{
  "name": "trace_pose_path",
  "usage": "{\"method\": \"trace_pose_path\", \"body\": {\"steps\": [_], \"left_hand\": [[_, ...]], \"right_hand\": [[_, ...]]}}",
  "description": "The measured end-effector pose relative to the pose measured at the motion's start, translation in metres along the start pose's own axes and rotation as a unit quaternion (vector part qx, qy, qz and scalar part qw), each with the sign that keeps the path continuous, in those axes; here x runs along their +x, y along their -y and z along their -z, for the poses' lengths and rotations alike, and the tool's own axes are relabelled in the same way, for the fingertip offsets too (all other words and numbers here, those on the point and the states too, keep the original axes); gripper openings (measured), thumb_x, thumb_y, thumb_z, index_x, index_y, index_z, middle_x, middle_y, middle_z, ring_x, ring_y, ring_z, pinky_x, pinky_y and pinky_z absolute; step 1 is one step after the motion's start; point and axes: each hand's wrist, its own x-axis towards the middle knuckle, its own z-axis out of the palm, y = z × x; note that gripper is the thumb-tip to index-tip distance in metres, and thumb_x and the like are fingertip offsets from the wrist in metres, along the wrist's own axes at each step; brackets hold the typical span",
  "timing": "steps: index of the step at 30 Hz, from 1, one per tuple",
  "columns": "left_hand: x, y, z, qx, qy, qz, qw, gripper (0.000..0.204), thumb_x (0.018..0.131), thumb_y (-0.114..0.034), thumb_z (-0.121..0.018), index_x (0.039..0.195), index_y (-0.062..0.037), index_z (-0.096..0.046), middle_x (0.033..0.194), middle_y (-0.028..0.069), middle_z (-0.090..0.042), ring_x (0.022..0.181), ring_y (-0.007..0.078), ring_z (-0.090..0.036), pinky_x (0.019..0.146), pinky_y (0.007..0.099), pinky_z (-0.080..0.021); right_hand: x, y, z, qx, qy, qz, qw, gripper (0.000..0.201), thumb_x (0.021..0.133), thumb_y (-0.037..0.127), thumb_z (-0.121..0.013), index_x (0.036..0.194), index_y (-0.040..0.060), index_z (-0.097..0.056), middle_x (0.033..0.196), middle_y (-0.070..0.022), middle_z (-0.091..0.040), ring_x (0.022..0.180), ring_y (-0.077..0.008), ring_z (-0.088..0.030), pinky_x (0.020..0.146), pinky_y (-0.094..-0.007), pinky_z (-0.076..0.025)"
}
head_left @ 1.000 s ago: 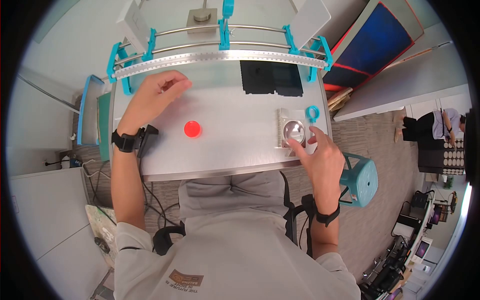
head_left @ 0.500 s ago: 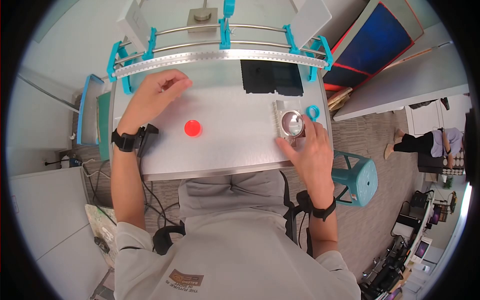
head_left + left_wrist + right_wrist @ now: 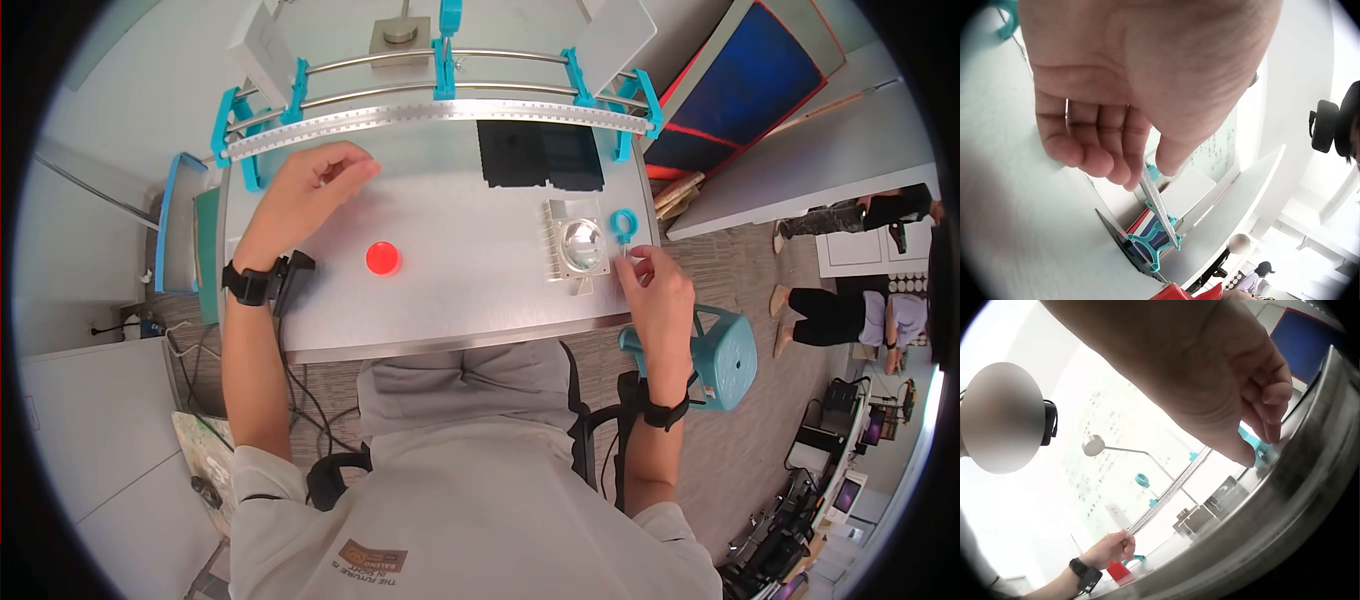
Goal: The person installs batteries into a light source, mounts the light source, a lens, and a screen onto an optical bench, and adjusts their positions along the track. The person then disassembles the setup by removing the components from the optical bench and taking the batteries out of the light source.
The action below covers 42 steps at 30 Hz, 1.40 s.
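Observation:
In the head view, the right hand (image 3: pixel 660 305) is at the table's right edge, thumb and fingertips bent beside the lower end of a teal ring on a thin stem (image 3: pixel 624 224). The right wrist view has that hand (image 3: pixel 1229 394) with a gap between thumb and fingers, teal plastic (image 3: pixel 1260 452) showing there. Just left of it lies a clear lens in a pale, ridged holder (image 3: pixel 556 240), untouched. The left hand (image 3: pixel 310 195) hangs loosely curled over the table's left part, holding nothing; its bent fingers show in the left wrist view (image 3: pixel 1141 81). A round red object (image 3: pixel 382 258) stands below it.
A metal ruler (image 3: pixel 400 118) and rods with teal supports (image 3: pixel 444 75) span the table's far side. Black sheets (image 3: pixel 540 155) lie in front at the right. A teal stool (image 3: pixel 725 360) stands right of the table (image 3: pixel 470 300); people stand in the background.
The lens holder was shifted slightly left and away from the person, then released. My right hand has moved right, off the holder to the teal ring's stem. My left hand stays put.

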Motion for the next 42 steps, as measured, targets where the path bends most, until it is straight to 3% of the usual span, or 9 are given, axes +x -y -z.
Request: {"method": "trace_pose_path", "body": {"steps": [17,21,23,25,29,32,37,40,42], "left_hand": [[0.000,0.005,0.001,0.011,-0.002,-0.004,1.000,0.021,0.101,-0.021,-0.065,0.101,0.0002,-0.069,0.087,-0.0013,-0.062,0.081,0.0079,-0.054,0.075,0.0232,-0.046],[0.000,0.006,-0.001,0.009,-0.021,-0.057,0.998,0.029,0.099,-0.031,-0.068,0.100,-0.0016,-0.072,0.082,0.0018,-0.067,0.075,0.0094,-0.057,0.069,0.0262,-0.046],[0.000,0.007,-0.002,-0.009,-0.017,-0.057,0.998,0.029,0.099,-0.030,-0.068,0.100,-0.0018,-0.072,0.082,0.0020,-0.067,0.075,0.0097,-0.056,0.069,0.0265,-0.046],[0.000,0.006,-0.002,-0.012,-0.019,-0.053,0.998,0.028,0.099,-0.030,-0.068,0.100,-0.0016,-0.072,0.081,0.0019,-0.066,0.075,0.0098,-0.055,0.069,0.0269,-0.046],[0.002,0.008,0.000,-0.007,-0.029,-0.070,0.997,0.029,0.099,-0.029,-0.068,0.099,-0.0005,-0.071,0.080,0.0012,-0.065,0.073,0.0093,-0.053,0.068,0.0275,-0.045],[0.003,0.009,0.001,-0.012,-0.038,-0.050,0.998,0.028,0.099,-0.027,-0.069,0.099,0.0003,-0.071,0.079,0.0008,-0.063,0.073,0.0088,-0.052,0.067,0.0267,-0.044],[0.005,0.013,-0.001,-0.028,-0.033,-0.043,0.998,0.026,0.099,-0.025,-0.069,0.097,0.0007,-0.070,0.077,-0.0005,-0.060,0.070,0.0082,-0.050,0.064,0.0257,-0.043],[0.003,0.011,-0.001,-0.005,-0.035,-0.050,0.998,0.026,0.099,-0.025,-0.069,0.096,0.0009,-0.070,0.076,-0.0009,-0.060,0.070,0.0077,-0.050,0.064,0.0256,-0.042],[0.002,0.009,0.000,0.007,-0.025,-0.056,0.998,0.025,0.099,-0.024,-0.069,0.097,0.0009,-0.070,0.076,-0.0009,-0.060,0.071,0.0073,-0.050,0.064,0.0248,-0.042]], "right_hand": [[0.005,0.009,0.003,0.016,-0.038,0.026,0.999,0.018,0.090,0.014,-0.073,0.103,0.0014,-0.071,0.083,-0.0114,-0.070,0.069,-0.0253,-0.066,0.066,-0.0375,-0.053],[0.000,0.061,0.003,0.082,-0.037,0.105,0.990,0.011,0.089,0.006,-0.072,0.100,0.0027,-0.071,0.086,-0.0109,-0.070,0.071,-0.0231,-0.065,0.066,-0.0352,-0.053],[-0.007,0.089,-0.008,0.181,0.042,0.203,0.961,0.013,0.088,0.008,-0.074,0.100,0.0039,-0.072,0.086,-0.0102,-0.070,0.074,-0.0259,-0.066,0.067,-0.0364,-0.054],[-0.008,0.116,-0.027,0.179,0.104,0.301,0.931,0.022,0.087,0.012,-0.075,0.107,0.0042,-0.070,0.095,-0.0112,-0.070,0.084,-0.0290,-0.067,0.072,-0.0385,-0.056],[-0.011,0.166,-0.065,0.177,0.100,0.388,0.899,0.041,0.089,0.018,-0.073,0.124,0.0033,-0.059,0.117,-0.0141,-0.062,0.101,-0.0307,-0.065,0.079,-0.0405,-0.057],[-0.013,0.174,-0.092,0.162,0.134,0.415,0.885,0.038,0.090,0.015,-0.071,0.123,0.0026,-0.057,0.110,-0.0138,-0.060,0.096,-0.0315,-0.064,0.077,-0.0414,-0.056],[-0.024,0.155,-0.067,0.198,0.177,0.390,0.882,0.032,0.090,0.013,-0.070,0.118,0.0027,-0.059,0.103,-0.0141,-0.061,0.093,-0.0315,-0.065,0.076,-0.0411,-0.056],[-0.021,0.123,-0.032,0.274,0.262,0.269,0.885,0.032,0.087,0.012,-0.075,0.116,0.0054,-0.063,0.107,-0.0133,-0.067,0.093,-0.0299,-0.068,0.076,-0.0367,-0.057],[-0.013,0.096,-0.014,0.262,0.155,0.222,0.926,0.033,0.085,0.010,-0.077,0.116,0.0060,-0.066,0.109,-0.0120,-0.068,0.091,-0.0269,-0.067,0.072,-0.0345,-0.056]]}}
